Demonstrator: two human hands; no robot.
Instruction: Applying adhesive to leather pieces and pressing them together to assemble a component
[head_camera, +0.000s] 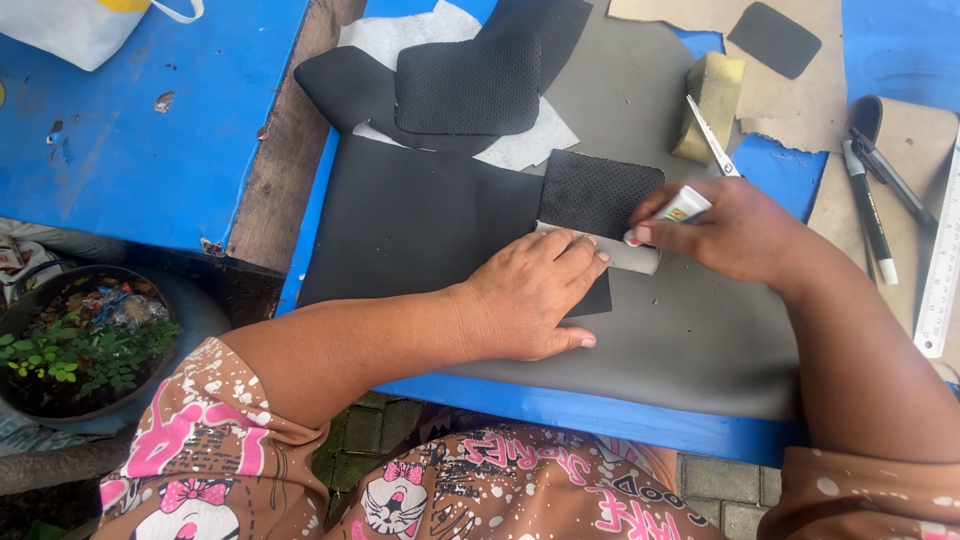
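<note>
My left hand (530, 295) lies flat, fingers together, pressing a small black piece and a pale grey strip (630, 255) onto a grey sheet (690, 330) on the blue table. Just above the strip lies a black perforated patch (595, 192). My right hand (735, 232) is shut on a small white glue tube (682, 207), whose tip points down-left at the strip. A large black sheet (420, 220) lies left of my left hand.
Scissors (712, 138) and a yellow sponge (712, 92) lie behind my right hand. Black pens (872, 205) and a ruler (942, 270) sit at the right edge. More black cut pieces (465, 85) lie at the back. A plant pot (85, 345) stands below left.
</note>
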